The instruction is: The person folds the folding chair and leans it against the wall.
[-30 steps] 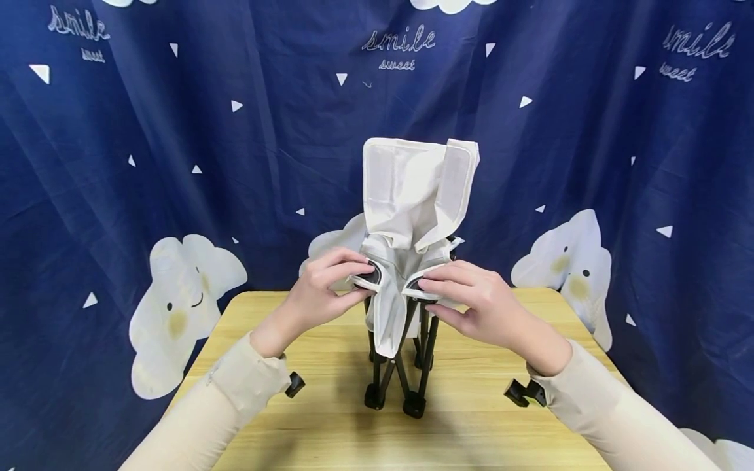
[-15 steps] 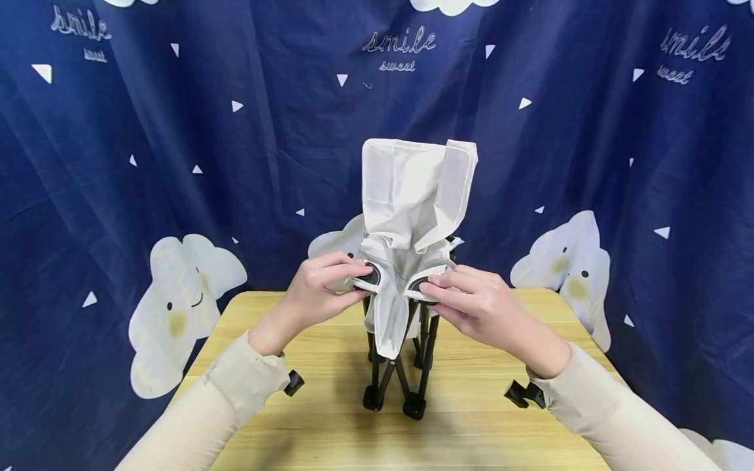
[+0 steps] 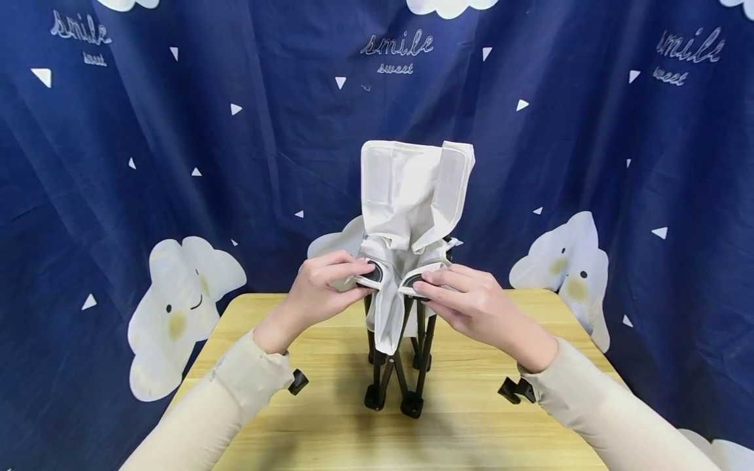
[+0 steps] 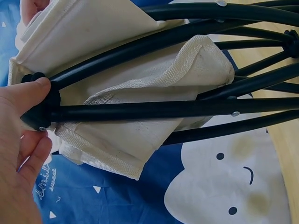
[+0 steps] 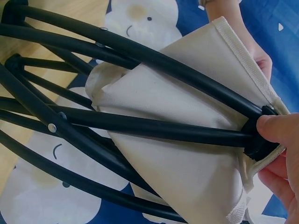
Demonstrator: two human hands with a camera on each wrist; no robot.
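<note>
A small folding chair with white fabric [image 3: 397, 180] and a crossed black frame [image 3: 425, 353] stands upright on the table, mostly folded together. My left hand [image 3: 330, 282] pinches its front left corner, fingers on the dark patch on top and thumb below. In the left wrist view, that thumb presses the black corner joint [image 4: 39, 109] where the tubes meet. On the opposite side my right hand [image 3: 474, 299] grips the front right corner the same way, thumb against the other joint [image 5: 256, 147] in the right wrist view. Loose fabric sags between the two corners.
The chair's black feet [image 3: 412, 404] rest on a wooden table [image 3: 283, 432]. Behind it hangs a dark blue curtain [image 3: 283, 150] printed with clouds and triangles. A black wrist mount [image 3: 298, 382] sticks out from the left sleeve, another [image 3: 515, 390] from the right.
The right thumb has drawn closer to the fingers at its corner, and that corner has shifted slightly left. The left hand and the chair look almost unchanged.
</note>
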